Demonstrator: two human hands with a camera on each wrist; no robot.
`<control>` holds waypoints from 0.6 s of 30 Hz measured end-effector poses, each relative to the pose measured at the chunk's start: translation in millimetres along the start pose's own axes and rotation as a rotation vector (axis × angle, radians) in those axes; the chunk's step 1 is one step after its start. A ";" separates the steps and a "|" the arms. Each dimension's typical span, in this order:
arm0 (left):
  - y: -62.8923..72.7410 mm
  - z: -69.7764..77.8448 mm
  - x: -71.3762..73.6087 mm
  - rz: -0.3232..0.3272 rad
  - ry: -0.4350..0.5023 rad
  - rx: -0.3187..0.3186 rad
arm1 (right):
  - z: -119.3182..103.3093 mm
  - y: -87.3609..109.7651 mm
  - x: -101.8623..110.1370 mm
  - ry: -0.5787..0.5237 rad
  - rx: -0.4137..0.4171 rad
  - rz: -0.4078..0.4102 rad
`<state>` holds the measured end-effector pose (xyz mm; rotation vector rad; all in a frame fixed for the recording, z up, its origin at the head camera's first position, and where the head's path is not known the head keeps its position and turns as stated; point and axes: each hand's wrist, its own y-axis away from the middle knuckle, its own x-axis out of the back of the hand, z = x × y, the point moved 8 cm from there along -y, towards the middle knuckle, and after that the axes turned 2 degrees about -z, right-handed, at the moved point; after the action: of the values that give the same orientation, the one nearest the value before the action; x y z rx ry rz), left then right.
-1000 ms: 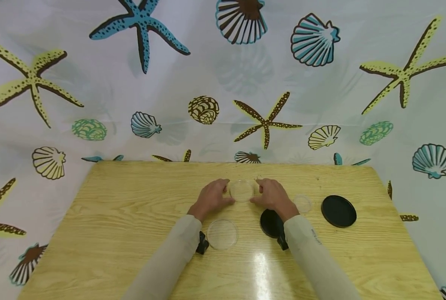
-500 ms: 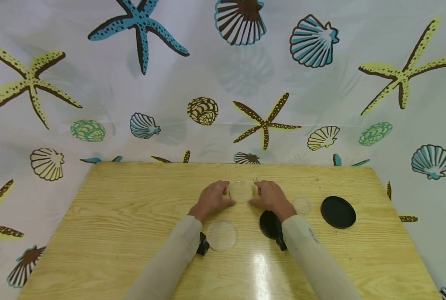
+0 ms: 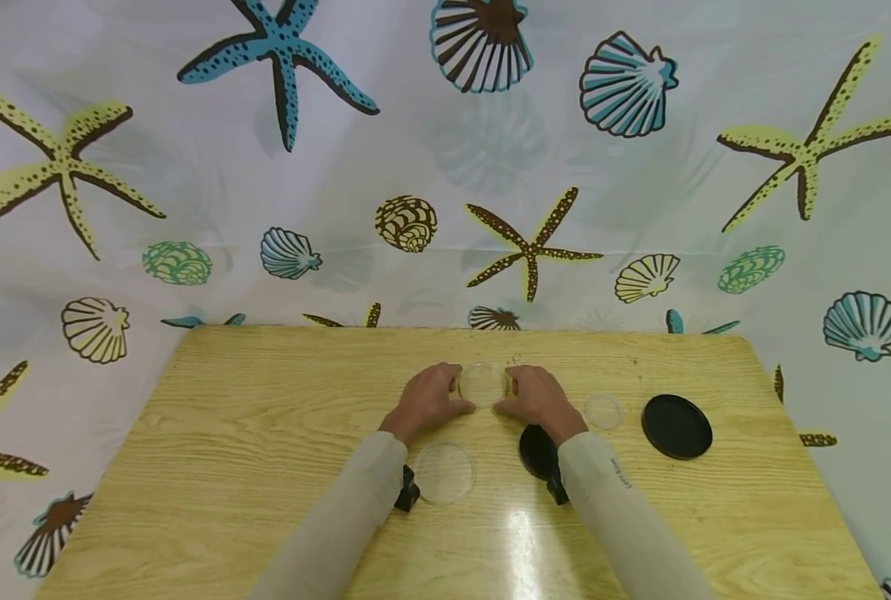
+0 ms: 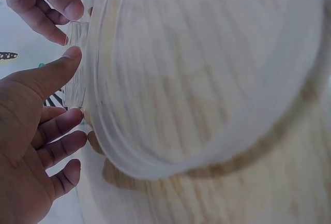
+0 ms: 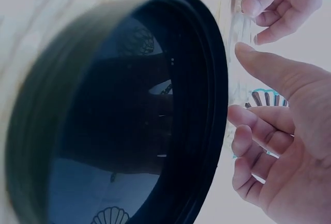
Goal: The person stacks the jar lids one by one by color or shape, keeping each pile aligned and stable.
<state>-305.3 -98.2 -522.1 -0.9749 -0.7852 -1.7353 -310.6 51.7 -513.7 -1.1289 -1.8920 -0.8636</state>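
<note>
Toward the back of the table is a clear round dish [image 3: 483, 386], its see-through side [image 4: 76, 81] showing in the left wrist view. My left hand [image 3: 427, 400] grips its left side between thumb and fingers, the thumb tip at the near rim. Opposite it, my right hand [image 3: 537, 400] holds the right side the same way, and the two thumbs point toward each other. A larger clear round dish [image 3: 443, 473] lies nearer, beside my left wrist. Partly covered by my right forearm is a black round dish [image 3: 537, 450], its raised rim [image 5: 220, 89] large in the right wrist view.
Right of my right hand lies a small clear disc [image 3: 603, 411]. Farther right is a second black round dish [image 3: 676, 426]. A curtain [image 3: 415, 133] printed with shells and starfish hangs behind the wooden table [image 3: 265, 400].
My thumbs have drawn closer together along the dish's near side, and my right wrist has shifted slightly left. The clear dish and the other things lie where they were.
</note>
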 end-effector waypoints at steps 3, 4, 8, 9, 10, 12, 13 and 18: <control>0.3 1.2 0.4 0.004 0.000 -0.001 | -1.0 -0.5 -0.9 0.014 0.008 0.004; 0.5 1.8 0.7 0.005 0.002 -0.003 | -0.9 -0.7 -1.2 0.022 0.012 0.008; 1.1 3.9 0.9 0.007 0.007 -0.010 | 0.7 -1.3 -2.8 0.025 0.007 0.008; 1.2 4.4 0.8 0.006 0.010 -0.012 | 1.3 -1.3 -3.3 0.020 0.004 0.006; 1.3 4.4 0.2 0.002 0.008 -0.010 | 2.1 -1.4 -3.8 0.015 0.000 0.004; 1.2 4.5 -0.5 0.002 0.004 -0.010 | 2.5 -1.6 -4.7 0.003 -0.004 0.003; 1.0 4.4 -1.0 0.000 -0.002 -0.008 | 2.8 -1.8 -4.9 0.001 -0.005 0.003; 0.4 3.8 -2.7 -0.002 -0.005 -0.003 | 2.8 -2.9 -6.5 0.012 -0.007 0.004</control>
<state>-303.3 -94.1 -522.7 -0.9810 -0.7877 -1.7370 -311.8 50.3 -521.0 -1.1290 -1.8778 -0.8730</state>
